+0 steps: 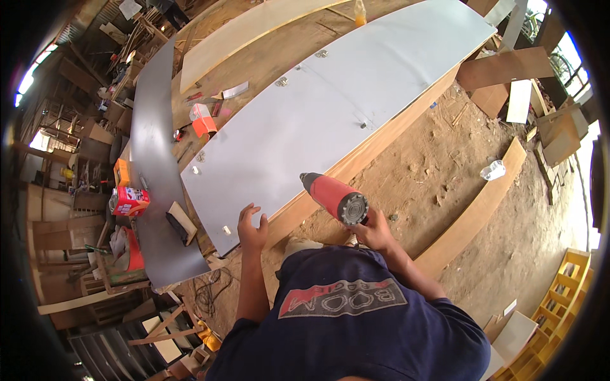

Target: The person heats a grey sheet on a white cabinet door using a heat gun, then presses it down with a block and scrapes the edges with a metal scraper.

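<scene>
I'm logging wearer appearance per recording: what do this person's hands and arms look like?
The left hand and right hand are ungloved; the forearms are bare, with no watch or cable visible. The short sleeves are dark navy, like the rest of the shirt.

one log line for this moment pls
right hand: holding red drill; left hand: half-open near grey panel; panel: metal fittings on top
</scene>
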`<state>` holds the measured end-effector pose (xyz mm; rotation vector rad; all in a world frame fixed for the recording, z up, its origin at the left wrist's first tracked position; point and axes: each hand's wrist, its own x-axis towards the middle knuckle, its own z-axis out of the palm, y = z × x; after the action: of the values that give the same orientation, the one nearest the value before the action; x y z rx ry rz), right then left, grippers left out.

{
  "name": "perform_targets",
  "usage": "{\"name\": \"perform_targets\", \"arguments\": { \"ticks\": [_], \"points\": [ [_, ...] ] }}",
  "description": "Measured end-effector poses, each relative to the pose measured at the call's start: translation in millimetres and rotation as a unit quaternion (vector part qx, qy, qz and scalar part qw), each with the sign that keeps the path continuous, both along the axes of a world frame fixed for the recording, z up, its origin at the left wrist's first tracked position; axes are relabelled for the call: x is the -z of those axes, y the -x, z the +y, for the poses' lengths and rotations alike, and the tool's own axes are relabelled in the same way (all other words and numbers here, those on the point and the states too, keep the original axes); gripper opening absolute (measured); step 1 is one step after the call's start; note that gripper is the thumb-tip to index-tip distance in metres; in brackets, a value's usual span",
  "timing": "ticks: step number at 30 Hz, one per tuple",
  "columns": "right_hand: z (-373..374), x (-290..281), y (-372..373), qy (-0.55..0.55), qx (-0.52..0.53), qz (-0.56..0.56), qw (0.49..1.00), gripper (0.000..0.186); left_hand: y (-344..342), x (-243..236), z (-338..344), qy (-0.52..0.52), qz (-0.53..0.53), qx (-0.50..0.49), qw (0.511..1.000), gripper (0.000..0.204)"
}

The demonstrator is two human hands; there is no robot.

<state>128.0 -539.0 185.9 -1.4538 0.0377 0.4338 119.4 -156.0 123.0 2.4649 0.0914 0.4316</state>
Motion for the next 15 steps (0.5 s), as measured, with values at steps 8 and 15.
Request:
{"name": "perform_targets", "arguments": {
  "ticks": [8, 15],
  "points": [
    [3, 1, -9, 0.046, -0.001, -0.023, 0.999, 0.028, 6, -13, -9, 0.053, 0.047, 0.009, 0.997, 0.021],
    [31, -2, -6, 0.015, 0.022, 0.029, 0.999, 0.026, 9, 3, 5, 0.092, 0.073, 0.035, 0.992, 0.02]
  ]
}}
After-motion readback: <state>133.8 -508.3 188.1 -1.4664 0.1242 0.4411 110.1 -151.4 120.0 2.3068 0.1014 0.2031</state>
